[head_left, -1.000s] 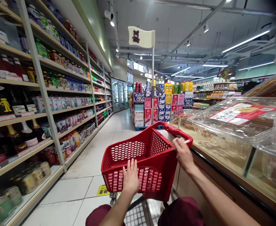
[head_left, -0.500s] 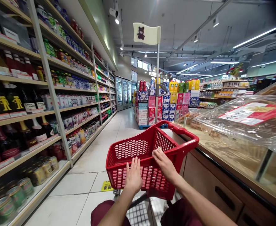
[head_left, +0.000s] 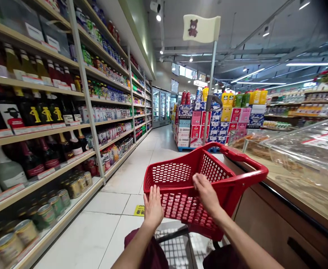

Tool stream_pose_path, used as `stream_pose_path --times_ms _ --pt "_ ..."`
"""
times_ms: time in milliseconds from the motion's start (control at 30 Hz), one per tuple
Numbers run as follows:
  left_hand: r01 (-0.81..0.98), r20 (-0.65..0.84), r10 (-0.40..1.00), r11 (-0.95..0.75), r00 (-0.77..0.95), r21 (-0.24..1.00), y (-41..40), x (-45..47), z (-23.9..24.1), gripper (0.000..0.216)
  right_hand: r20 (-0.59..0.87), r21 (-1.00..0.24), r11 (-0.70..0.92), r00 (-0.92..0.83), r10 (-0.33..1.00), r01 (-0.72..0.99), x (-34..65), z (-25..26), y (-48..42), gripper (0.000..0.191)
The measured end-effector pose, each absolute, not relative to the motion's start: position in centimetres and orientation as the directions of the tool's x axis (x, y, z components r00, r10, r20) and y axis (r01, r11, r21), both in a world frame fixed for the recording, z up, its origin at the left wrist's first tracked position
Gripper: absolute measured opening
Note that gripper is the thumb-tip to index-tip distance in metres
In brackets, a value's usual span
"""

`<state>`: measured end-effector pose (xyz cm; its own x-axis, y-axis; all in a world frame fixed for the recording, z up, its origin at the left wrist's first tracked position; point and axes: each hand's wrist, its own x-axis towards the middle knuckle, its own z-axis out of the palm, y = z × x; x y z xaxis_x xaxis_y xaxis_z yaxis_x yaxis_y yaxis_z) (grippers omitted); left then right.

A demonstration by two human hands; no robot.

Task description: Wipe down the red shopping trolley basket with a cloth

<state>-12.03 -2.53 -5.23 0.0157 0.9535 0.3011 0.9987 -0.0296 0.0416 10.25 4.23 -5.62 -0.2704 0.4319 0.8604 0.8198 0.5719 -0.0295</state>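
Observation:
A red plastic shopping basket (head_left: 180, 172) rides on a small trolley in front of me, with a pole carrying a cream bear flag (head_left: 200, 28) rising from it. My left hand (head_left: 153, 206) lies flat against the basket's near wall, fingers stretched out. My right hand (head_left: 206, 193) rests on the near rim a little to the right, fingers bent over the edge. The basket looks empty inside. My knees in dark red trousers show at the bottom of the view.
Tall shelves (head_left: 57, 127) of bottles, cans and boxes run along the left. A wooden counter (head_left: 281, 209) with clear food covers stands close on the right. A stack of drink cartons (head_left: 208, 123) stands ahead. The tiled aisle (head_left: 141, 164) runs forward between them.
My right hand left the basket's right handle and came to the near rim beside my left hand. The trolley and view swung leftward, away from the counter.

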Motion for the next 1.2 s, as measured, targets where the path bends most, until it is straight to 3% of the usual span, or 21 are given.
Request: stream_pose_path --times_ms 67,300,500,733,900,1200 --pt "0.999 0.309 0.951 -0.019 0.007 0.037 -2.6 -12.5 -5.6 0.074 0.869 -0.055 0.559 -0.237 0.435 0.827 10.0 -5.8 4.3 0.048" --pt "1.000 0.296 0.955 0.016 -0.017 0.005 -3.0 -14.3 -6.1 0.072 0.833 0.018 0.681 -0.388 0.395 0.732 2.9 -7.4 3.3 0.046" --pt "0.998 0.253 0.966 0.050 -0.057 0.032 -3.5 -15.9 -6.7 0.077 0.859 -0.115 0.670 -0.264 0.437 0.734 0.7 -8.0 3.4 0.052" --pt "0.984 0.210 0.963 0.175 -0.167 -0.022 -4.0 -18.1 -6.1 0.070 0.793 -0.018 0.801 -0.479 0.377 0.599 -7.0 -8.2 2.7 0.039" --pt "0.986 0.221 0.961 0.156 -0.164 0.054 -4.2 -18.3 -5.5 0.073 0.833 -0.167 0.662 -0.255 0.491 0.731 -2.6 -7.2 4.4 0.045" --pt "0.987 0.260 0.952 0.151 -0.161 0.057 -4.3 -16.6 -3.8 0.069 0.767 -0.095 0.682 -0.383 0.514 0.725 -7.8 -6.9 3.4 0.036"
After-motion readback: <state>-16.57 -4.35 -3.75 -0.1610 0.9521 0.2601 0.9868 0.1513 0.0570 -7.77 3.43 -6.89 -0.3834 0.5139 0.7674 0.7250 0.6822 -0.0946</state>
